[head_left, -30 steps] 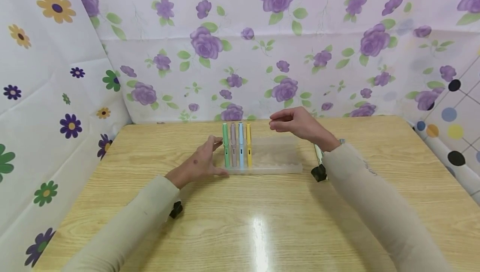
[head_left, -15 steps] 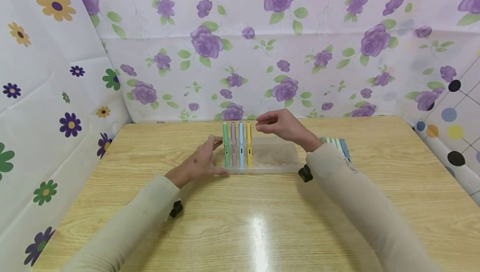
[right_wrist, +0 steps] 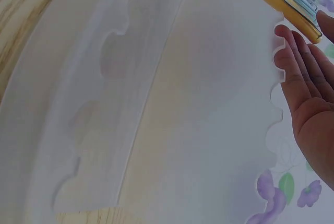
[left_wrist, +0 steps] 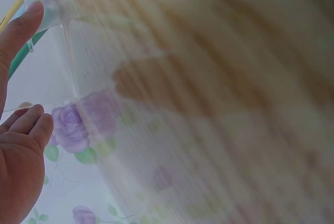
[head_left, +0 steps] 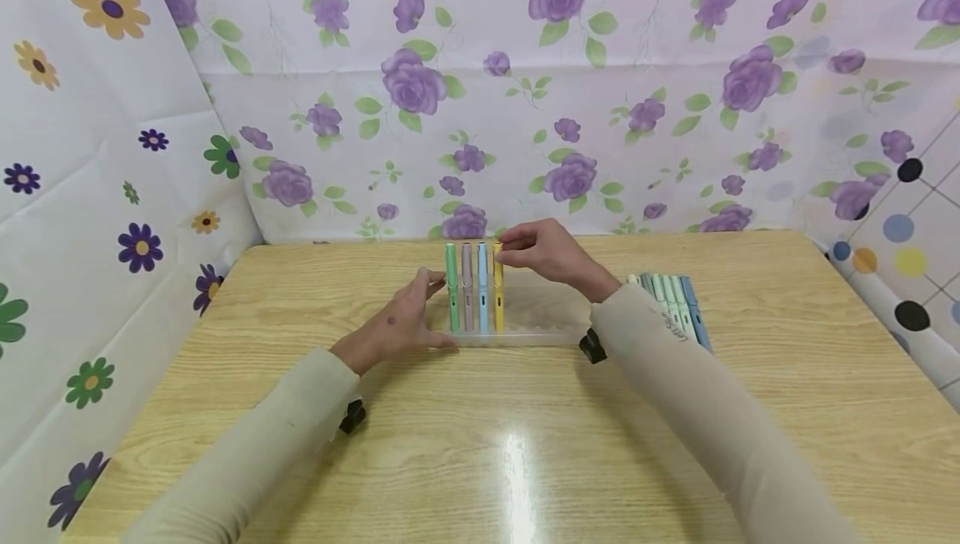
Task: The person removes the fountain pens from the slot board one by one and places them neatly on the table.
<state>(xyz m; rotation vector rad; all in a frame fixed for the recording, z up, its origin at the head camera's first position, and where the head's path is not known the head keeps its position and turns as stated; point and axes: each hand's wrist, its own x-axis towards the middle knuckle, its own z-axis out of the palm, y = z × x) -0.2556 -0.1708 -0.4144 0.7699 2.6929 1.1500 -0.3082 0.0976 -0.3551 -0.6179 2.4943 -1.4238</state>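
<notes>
Four slim capped pens stand in a row in a translucent pen rack (head_left: 551,339): a green pen (head_left: 453,286), a mauve pen (head_left: 468,286), a light-blue pen (head_left: 483,286) and a yellow pen (head_left: 498,311). My left hand (head_left: 401,319) holds the rack's left end, thumb at the front and fingers behind. At the top of the yellow pen is my right hand (head_left: 551,251), its fingers nearly straight. In the right wrist view, the cap end of the yellow pen (right_wrist: 297,18) lies between thumb and fingers; whether they touch it cannot be told.
Right of the rack, partly behind the right sleeve, several green, pale and blue pens (head_left: 678,298) lie side by side on the wooden table (head_left: 450,444). A flowered cloth (head_left: 480,111) hangs behind the table.
My right hand has moved left from over the rack's right part to the yellow pen, uncovering more of the pens lying at the right. The left hand stays in place.
</notes>
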